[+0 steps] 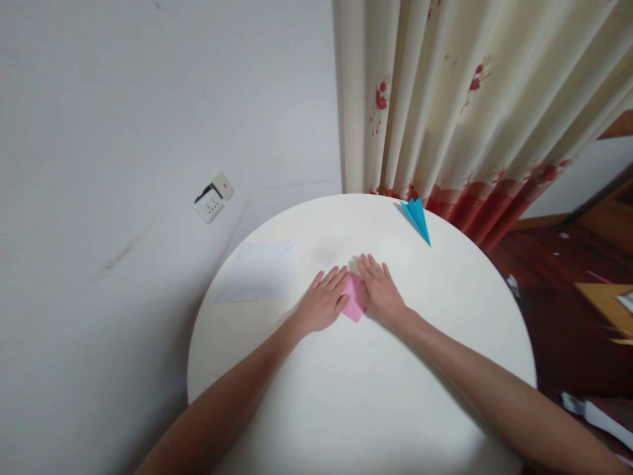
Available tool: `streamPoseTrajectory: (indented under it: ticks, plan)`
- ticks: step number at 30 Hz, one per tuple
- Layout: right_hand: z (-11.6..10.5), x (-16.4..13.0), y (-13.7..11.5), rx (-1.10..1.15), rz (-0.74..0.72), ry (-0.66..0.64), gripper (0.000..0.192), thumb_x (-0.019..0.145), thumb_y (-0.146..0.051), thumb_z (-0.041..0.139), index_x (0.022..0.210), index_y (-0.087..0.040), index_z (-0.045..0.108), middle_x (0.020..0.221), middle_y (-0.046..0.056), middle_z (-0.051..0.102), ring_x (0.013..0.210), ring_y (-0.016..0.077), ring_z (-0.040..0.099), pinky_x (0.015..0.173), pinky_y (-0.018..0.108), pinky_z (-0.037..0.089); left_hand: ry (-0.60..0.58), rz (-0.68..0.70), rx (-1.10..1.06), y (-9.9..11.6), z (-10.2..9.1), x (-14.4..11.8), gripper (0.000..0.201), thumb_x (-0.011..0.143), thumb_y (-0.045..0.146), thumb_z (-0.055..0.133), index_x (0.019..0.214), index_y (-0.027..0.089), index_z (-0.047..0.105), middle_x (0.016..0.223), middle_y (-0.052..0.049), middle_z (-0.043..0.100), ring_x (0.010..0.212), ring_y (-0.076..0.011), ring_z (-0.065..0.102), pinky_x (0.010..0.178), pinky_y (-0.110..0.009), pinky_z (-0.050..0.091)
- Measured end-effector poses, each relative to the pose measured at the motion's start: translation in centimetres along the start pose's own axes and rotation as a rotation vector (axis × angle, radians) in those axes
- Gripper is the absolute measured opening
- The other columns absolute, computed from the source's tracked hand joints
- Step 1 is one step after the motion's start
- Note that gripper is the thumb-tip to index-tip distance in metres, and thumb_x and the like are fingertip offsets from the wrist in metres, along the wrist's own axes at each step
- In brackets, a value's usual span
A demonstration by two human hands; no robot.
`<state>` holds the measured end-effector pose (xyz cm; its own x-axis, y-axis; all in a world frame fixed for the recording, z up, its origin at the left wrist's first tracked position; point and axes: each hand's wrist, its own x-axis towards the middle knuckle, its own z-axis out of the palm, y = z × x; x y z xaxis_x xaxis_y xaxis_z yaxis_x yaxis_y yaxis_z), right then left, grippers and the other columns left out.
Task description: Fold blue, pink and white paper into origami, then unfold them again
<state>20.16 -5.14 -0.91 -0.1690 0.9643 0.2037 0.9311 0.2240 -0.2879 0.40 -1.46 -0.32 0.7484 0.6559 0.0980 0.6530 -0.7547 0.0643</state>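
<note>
A small piece of pink paper (355,301) lies on the white round table (445,316), partly hidden under my hands; how it is folded cannot be made out. My left hand (324,300) rests flat on its left side, fingers stretched forward and the thumb on the paper. Over the right edge lies my right hand (379,287), fingers extended and pointing away from me. A blue paper plane (417,220) sits at the table's far right edge. To the left of my left hand is a white sheet of paper (257,270), lying flat.
A wall with a power socket (209,206) borders the table on the left. Behind it hangs a cream curtain (435,99) with red flowers. On the right, a wooden board or box (603,307) and scattered items are on the dark floor (548,290).
</note>
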Motion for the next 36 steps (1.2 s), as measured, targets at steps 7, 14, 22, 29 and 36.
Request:
streamPoseTrajectory:
  ticks: [7,14,22,29,36]
  plan:
    - [0.7,-0.9,-1.6,-0.074,-0.078,-0.084,0.058,0.105,-0.035,0.023,0.156,-0.007,0.026,0.162,0.014,0.024,0.151,0.0259,0.018,0.122,0.052,0.013,-0.010,-0.042,-0.016,-0.1,0.1,-0.1,0.055,0.105,0.035,0.023,0.157,0.021,0.023,0.163,-0.005,0.027,0.152,-0.0230,0.018,0.122,-0.048,0.017]
    - [0.6,-0.8,-1.4,-0.099,-0.084,-0.086,0.060,0.105,-0.038,0.026,0.157,-0.007,0.023,0.163,0.013,0.020,0.152,0.0262,0.016,0.121,0.055,0.012,-0.034,-0.165,-0.011,-2.7,0.4,-1.4,0.055,0.105,0.037,0.027,0.157,0.022,0.023,0.163,-0.007,0.025,0.152,-0.0284,0.018,0.120,-0.057,0.021]
    - [1.1,-0.8,-1.3,-0.100,-0.078,-0.071,0.061,0.104,-0.038,0.025,0.157,-0.008,0.022,0.163,0.013,0.020,0.152,0.0259,0.015,0.122,0.054,0.011,0.138,-0.170,-0.320,-3.8,-0.6,-0.7,0.050,0.103,0.022,0.028,0.151,0.015,0.038,0.156,-0.010,0.041,0.145,-0.0177,0.036,0.121,-0.040,0.030]
    - [0.1,-0.5,-0.3,-0.039,-0.130,-0.150,0.058,0.105,-0.038,0.027,0.157,-0.012,0.025,0.163,0.014,0.018,0.152,0.0269,0.014,0.121,0.056,0.012,-0.115,0.135,-0.428,-2.6,-2.0,-0.9,0.054,0.095,0.041,0.061,0.145,0.029,0.048,0.153,-0.005,0.045,0.144,-0.0188,0.038,0.122,-0.040,0.026]
    - [-2.9,-0.3,3.6,0.155,-0.367,-0.373,0.061,0.098,-0.047,0.053,0.154,-0.032,0.033,0.165,0.009,0.015,0.152,0.0279,0.015,0.120,0.057,0.016,-0.150,0.103,-0.454,-3.5,-1.9,-0.6,0.059,0.086,0.042,0.072,0.140,0.030,0.054,0.151,-0.006,0.046,0.142,-0.0197,0.041,0.122,-0.043,0.024]
